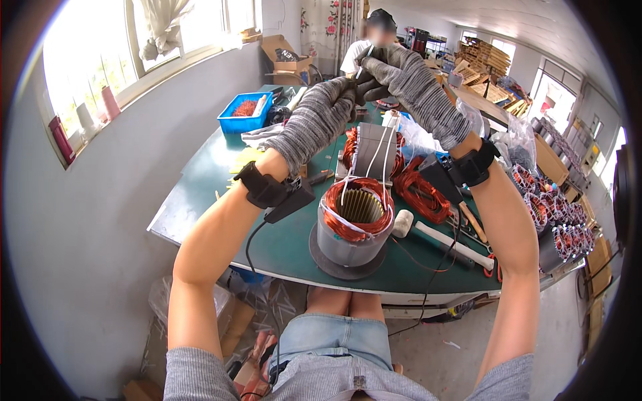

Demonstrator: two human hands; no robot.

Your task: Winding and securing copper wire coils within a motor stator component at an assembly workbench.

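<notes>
My two hands, in grey knitted gloves, are raised close together above the far side of the green table. My right hand (409,81) pinches a thin white tube-like piece (364,60) that stands up at a slant. My left hand (322,110) is closed beside it, fingertips near the right ones; what it grips is hidden. Below them a grey motor stator (346,244) with copper windings and white lacing stands upright on a dark round plate (318,252). White leads rise from its windings. Behind it lies another wound stator (374,152) on its side.
Right of the stator lie copper coils (422,197), a white mallet (447,242) and red-handled scissors (491,266). A blue bin (242,123) with copper wire stands far left. Several wound stators (552,204) are stacked at the right edge. A person (354,57) is beyond the table.
</notes>
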